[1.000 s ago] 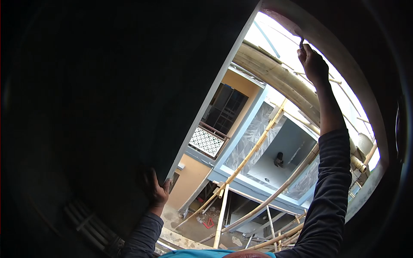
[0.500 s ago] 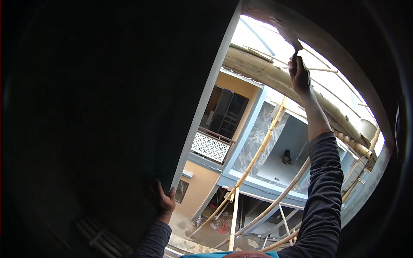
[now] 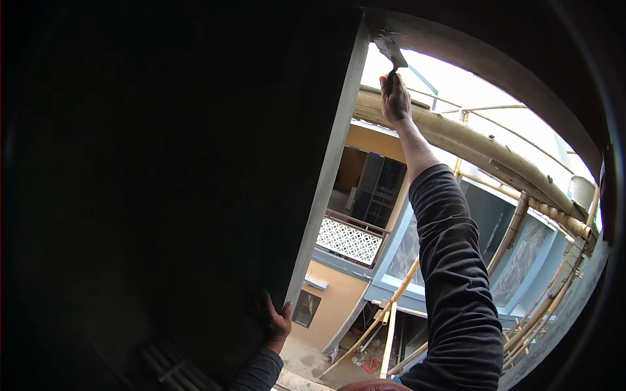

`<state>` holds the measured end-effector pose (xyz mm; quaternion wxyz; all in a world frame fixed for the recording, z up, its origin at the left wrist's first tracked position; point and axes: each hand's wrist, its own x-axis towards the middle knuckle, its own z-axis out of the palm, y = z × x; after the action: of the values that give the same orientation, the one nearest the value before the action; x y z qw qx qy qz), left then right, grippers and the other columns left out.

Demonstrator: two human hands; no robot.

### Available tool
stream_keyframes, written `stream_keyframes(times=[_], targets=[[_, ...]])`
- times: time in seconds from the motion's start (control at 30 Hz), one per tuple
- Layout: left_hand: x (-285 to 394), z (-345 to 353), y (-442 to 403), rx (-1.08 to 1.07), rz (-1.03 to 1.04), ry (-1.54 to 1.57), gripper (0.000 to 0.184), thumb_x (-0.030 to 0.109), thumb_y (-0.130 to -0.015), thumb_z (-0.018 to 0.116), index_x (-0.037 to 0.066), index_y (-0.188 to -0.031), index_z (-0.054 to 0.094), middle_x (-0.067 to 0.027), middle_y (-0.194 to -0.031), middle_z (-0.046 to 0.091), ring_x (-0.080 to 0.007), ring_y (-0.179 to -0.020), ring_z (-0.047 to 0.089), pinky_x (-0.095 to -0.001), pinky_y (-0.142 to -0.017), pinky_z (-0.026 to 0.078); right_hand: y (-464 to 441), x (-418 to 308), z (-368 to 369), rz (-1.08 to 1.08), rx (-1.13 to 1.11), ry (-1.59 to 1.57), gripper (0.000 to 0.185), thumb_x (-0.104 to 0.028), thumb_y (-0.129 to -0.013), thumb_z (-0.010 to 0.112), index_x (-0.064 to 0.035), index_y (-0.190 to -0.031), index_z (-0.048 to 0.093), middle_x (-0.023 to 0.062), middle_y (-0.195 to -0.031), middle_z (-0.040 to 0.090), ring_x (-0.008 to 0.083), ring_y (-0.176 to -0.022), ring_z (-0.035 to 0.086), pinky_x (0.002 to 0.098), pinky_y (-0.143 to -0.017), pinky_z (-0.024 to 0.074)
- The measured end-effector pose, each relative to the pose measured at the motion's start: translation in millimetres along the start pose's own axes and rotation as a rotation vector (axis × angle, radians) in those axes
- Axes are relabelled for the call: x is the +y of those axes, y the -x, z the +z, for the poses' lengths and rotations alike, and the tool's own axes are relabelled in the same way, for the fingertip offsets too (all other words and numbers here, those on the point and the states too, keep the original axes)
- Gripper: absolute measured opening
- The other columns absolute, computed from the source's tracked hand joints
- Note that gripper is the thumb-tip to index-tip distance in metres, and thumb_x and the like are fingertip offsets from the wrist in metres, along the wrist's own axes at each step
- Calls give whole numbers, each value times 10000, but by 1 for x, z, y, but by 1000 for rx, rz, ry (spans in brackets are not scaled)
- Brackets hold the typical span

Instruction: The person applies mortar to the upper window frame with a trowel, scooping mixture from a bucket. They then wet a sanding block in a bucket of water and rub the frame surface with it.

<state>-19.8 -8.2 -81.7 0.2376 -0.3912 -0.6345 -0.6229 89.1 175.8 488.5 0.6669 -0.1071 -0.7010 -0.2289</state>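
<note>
Slid flat grey metal trowel (image 3: 393, 55) cornerward in closed right hand (image 3: 396, 102), with left hand (image 3: 279, 326) spread on straight grey wall edge (image 3: 327, 169), probably for balance tbh.

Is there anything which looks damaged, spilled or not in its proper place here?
Perhaps two things. By the trowel in the right hand, the opening's upper edge looks rough and uneven, unlike its smoother stretch to the right. Below, a red object lies on the ground, seemingly discarded.
</note>
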Motion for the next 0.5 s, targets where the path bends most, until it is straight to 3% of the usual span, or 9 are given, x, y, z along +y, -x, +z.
stream_keyframes(times=[0.2,0.33,0.5], targets=[[8,-11,-4,12,71,-51,774,431,-871,600,-68,-1394,322,-370,-1398,287,-527,-1302,266,-556,-1095,198,-15,20,19,28,61,5,277,-342,-962,504,-70,-1010,504,183,-946,612,393,-910,575,472,-762,439],[6,-9,-4,16,73,-24,773,435,-869,600,-72,-1387,331,-363,-1396,297,-526,-1299,267,-565,-1089,199,-14,33,-11,-11,95,16,267,-333,-966,506,-68,-1002,505,168,-907,604,372,-850,573,442,-739,438],[6,-10,-6,1,41,-27,739,442,-870,598,-40,-1382,372,-349,-1407,295,-517,-1309,270,-574,-1092,193,-11,103,-67,-61,121,20,275,-345,-976,497,-81,-1052,516,148,-927,611,319,-860,587,388,-776,451]])
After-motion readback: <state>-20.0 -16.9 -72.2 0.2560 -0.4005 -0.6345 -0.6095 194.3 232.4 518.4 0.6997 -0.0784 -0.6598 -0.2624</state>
